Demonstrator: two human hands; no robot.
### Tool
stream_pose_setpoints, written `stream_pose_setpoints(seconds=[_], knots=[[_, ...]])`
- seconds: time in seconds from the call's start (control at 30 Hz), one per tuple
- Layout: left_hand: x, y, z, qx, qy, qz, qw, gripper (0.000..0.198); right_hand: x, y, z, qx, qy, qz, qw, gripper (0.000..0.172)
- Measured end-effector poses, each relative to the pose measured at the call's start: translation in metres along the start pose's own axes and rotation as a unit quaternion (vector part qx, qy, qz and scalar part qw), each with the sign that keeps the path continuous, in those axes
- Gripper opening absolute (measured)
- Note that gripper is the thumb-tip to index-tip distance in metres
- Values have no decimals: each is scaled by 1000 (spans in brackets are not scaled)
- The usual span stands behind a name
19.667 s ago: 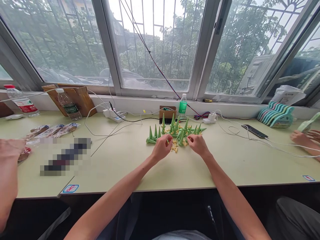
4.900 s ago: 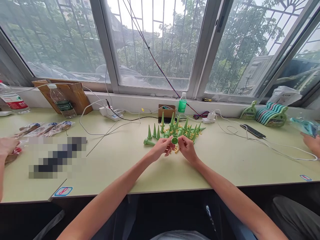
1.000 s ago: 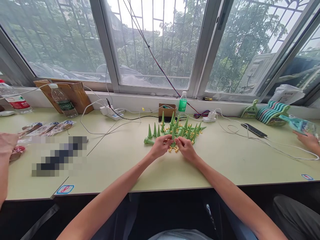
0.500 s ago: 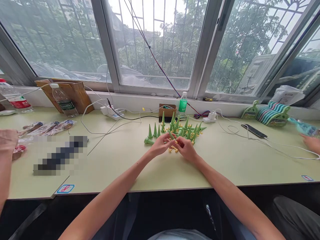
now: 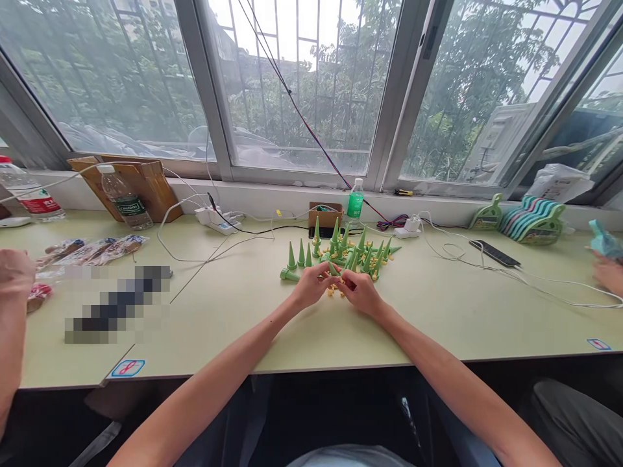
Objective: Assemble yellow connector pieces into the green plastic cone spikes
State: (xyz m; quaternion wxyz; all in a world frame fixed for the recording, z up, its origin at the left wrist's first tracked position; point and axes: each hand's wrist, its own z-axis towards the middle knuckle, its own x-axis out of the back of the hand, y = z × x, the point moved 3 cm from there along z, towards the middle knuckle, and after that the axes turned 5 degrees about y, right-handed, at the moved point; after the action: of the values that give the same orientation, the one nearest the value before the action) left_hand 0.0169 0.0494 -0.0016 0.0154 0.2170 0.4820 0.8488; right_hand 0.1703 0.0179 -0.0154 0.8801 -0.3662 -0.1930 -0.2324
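Observation:
My left hand [image 5: 312,284] is closed around a green plant-watering spike [image 5: 333,268], whose pointed end shows above the fingers. My right hand [image 5: 361,292] meets it at the fingertips, pinched at the spike's lower end; whatever small part lies between those fingers is hidden. Behind both hands stands a cluster of green cone-shaped spikes [image 5: 361,241], many with yellow valve pieces at the base. One green spike [image 5: 291,275] lies on its side left of the cluster. Several loose yellow valve pieces [image 5: 331,293] rest on the table just below my fingers.
A small cardboard box [image 5: 326,211] and a green-labelled bottle [image 5: 355,200] stand behind the spikes. White cables, a power strip [image 5: 219,220] and a black phone [image 5: 494,253] lie on the table [image 5: 204,324]. Other people's hands [image 5: 608,271] work at both sides.
My hands have drawn slightly closer together, and the right fingers have turned a little over the spike's end. At the far right, another person's hand has lifted a blue item.

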Motion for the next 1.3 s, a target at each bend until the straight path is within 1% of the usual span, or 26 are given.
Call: stream_pose_setpoints(seconds=[0.17,0.5,0.67,0.77,0.83,0.9,1.0,1.07,1.13,1.3], knots=[[1,0,-1,-2,6,13,1000,31,1,-1,0,-16,-9,-22,1000,43],[0,3,-2,3,13,24,1000,29,1,-3,0,-20,-6,-20,1000,44],[0,3,-2,13,20,25,999,29,1,-4,1,-19,1,-7,1000,42],[1,6,-1,21,27,26,999,30,1,-2,2,-42,6,-1,999,40],[4,9,1,14,31,33,999,29,1,-1,3,-58,10,6,998,36],[8,13,4,5,49,49,998,30,1,0,4,-67,11,9,998,32],[16,16,7,6,88,64,994,32,0,0,4,-56,-9,-7,998,29],[20,17,9,11,114,67,991,37,-1,-2,3,-39,-34,-28,998,27],[23,18,9,13,129,75,989,43,-4,-3,2,-26,-56,-51,997,23],[21,19,9,18,100,133,986,46,-10,-4,2,-24,-93,-112,989,12]])
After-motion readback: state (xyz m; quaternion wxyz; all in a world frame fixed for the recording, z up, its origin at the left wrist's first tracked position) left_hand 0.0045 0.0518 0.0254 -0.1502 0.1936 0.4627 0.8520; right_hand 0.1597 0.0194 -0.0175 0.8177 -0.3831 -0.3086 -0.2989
